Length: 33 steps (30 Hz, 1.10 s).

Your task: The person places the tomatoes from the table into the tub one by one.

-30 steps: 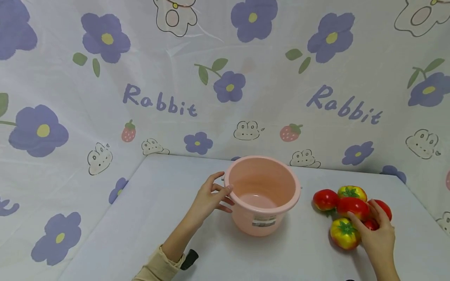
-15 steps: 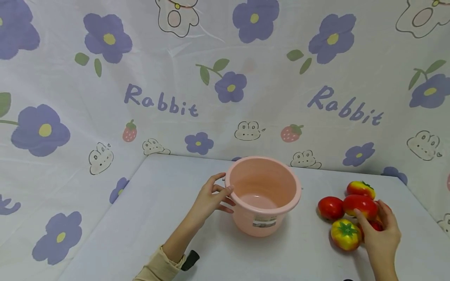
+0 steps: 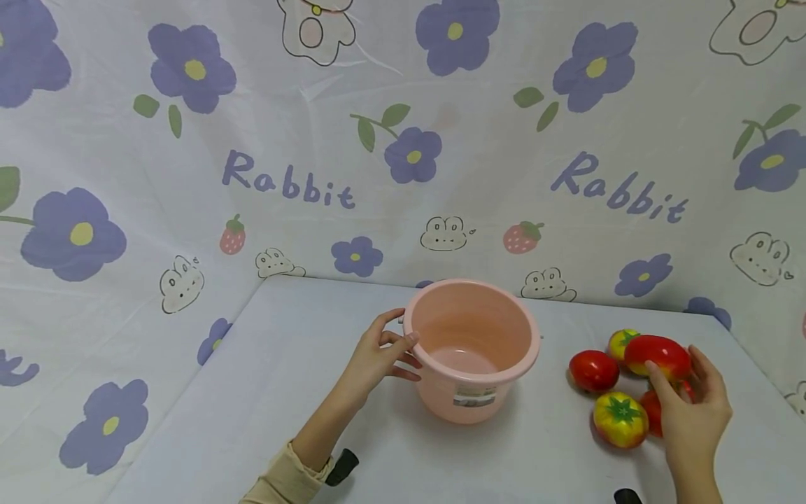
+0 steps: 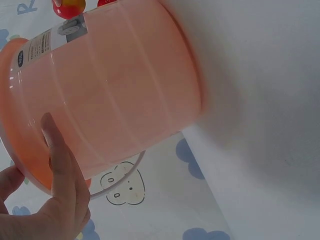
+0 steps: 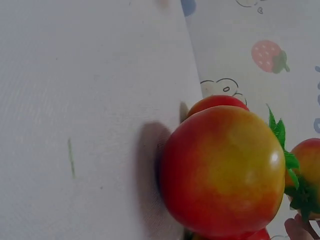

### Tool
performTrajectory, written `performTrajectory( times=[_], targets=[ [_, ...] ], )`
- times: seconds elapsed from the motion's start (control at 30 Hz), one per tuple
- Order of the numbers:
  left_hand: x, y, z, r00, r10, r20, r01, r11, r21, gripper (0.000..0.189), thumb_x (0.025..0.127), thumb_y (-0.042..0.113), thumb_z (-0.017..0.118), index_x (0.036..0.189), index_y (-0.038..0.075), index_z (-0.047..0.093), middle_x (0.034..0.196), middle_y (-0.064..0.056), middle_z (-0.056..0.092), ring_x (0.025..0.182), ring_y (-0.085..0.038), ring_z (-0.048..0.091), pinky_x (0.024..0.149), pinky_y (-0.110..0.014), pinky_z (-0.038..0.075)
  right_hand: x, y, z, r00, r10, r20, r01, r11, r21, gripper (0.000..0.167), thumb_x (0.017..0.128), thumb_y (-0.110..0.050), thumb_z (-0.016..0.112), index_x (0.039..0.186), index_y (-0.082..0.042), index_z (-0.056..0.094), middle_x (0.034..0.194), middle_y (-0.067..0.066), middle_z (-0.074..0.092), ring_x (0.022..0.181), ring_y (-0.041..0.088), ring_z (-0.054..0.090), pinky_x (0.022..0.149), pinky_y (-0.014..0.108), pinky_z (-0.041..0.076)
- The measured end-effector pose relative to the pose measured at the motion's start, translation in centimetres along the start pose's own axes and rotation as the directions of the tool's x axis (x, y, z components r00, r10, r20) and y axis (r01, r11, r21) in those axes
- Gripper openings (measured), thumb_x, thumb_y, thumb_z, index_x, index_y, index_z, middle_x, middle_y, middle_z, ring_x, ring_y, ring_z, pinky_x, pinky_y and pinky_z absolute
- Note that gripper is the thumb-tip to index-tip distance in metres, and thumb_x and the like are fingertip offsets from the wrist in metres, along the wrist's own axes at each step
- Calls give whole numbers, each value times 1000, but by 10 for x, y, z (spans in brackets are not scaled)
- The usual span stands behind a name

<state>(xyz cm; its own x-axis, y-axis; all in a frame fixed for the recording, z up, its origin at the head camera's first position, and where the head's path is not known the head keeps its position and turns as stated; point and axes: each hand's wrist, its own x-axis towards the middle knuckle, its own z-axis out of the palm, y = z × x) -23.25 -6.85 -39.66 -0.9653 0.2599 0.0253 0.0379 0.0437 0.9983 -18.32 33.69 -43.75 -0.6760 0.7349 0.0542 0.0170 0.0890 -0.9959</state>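
A pink plastic bucket (image 3: pixel 469 392) stands upright on the white table with its mouth up. At its left side my left hand (image 3: pixel 371 357) holds the rim, thumb over the edge and fingers along the outer wall. My right hand (image 3: pixel 695 413) holds a glossy red tomato (image 3: pixel 658 355) between thumb and fingers, above the other tomatoes. Around it lie a red tomato (image 3: pixel 594 371), a yellow tomato (image 3: pixel 620 420) with a green leafy top, and another yellow tomato (image 3: pixel 620 341) behind. A further red tomato (image 3: pixel 653 411) is partly hidden by the right hand.
A printed curtain (image 3: pixel 403 140) with flowers and rabbits rises behind the table (image 3: pixel 302 336). A label (image 3: pixel 474 397) is stuck on the bucket's front. Small black objects (image 3: pixel 343 467) show near the left cuff and by the bottom edge.
My right hand has moved right and slightly up with the red tomato. The tomatoes around it have shifted, the back one rolling over and back. My left hand and the bucket stay put.
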Motion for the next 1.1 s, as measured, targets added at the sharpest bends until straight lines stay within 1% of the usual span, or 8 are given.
performTrajectory(
  times=[0.1,0.27,0.37,0.5,0.6,0.77,0.87,1.1],
  targets=[
    [0,0,0,1000,0,2,0,1000,-7,63,95,23,64,149,14,33,101,-18,64,85,-33,73,69,-42,63,1,-2,2,1000,7,4,-7,999,50,62,88,-21,71,143,-32,46,154,-10,41,146,11,34,107,11,33],
    [0,0,0,1000,2,-1,-2,1000,-11,63,95,23,64,149,14,33,100,-16,64,84,-30,74,70,-43,63,0,-6,6,1000,-9,10,8,999,46,60,87,-22,72,142,-32,48,153,-9,42,146,12,34,101,10,38],
    [0,0,0,1000,2,-4,-2,1000,-9,63,95,24,64,149,15,33,99,-16,64,84,-29,74,70,-43,63,0,-10,10,1000,-16,12,16,999,29,60,88,-24,72,142,-33,48,153,-9,42,147,12,33,103,12,37],
    [0,0,0,1000,3,-1,-3,1000,-15,63,95,24,64,149,14,33,99,-16,64,86,-32,73,71,-42,63,-1,-17,15,999,-33,20,33,999,2,60,88,-27,71,143,-34,47,154,-10,41,147,12,33,112,22,34],
    [0,0,1,1000,4,1,-4,1000,-13,63,95,24,64,149,14,33,99,-15,64,87,-34,73,71,-42,63,-3,-23,19,999,-42,25,42,999,11,60,89,-26,71,143,-33,47,154,-9,41,147,12,33,115,28,32],
    [0,0,1,1000,2,1,-2,1000,-8,62,95,24,63,149,14,33,100,-16,64,87,-33,73,71,-42,63,-7,-33,27,998,-22,51,21,999,34,61,87,-28,72,142,-34,47,153,-10,41,147,13,32,118,31,30],
    [0,0,1,1000,2,2,-2,1000,-10,62,95,24,63,149,14,33,100,-16,64,87,-33,73,71,-42,63,-9,-38,32,997,-19,71,15,998,57,61,87,-28,73,142,-34,48,153,-10,42,147,13,33,118,30,31],
    [0,-1,0,1000,4,10,-4,1000,-28,62,95,24,64,149,15,33,100,-15,63,88,-35,73,73,-45,62,-13,-53,46,993,-45,113,34,995,95,60,86,-26,73,141,-34,49,151,-9,45,146,14,35,107,21,39]
  ],
)
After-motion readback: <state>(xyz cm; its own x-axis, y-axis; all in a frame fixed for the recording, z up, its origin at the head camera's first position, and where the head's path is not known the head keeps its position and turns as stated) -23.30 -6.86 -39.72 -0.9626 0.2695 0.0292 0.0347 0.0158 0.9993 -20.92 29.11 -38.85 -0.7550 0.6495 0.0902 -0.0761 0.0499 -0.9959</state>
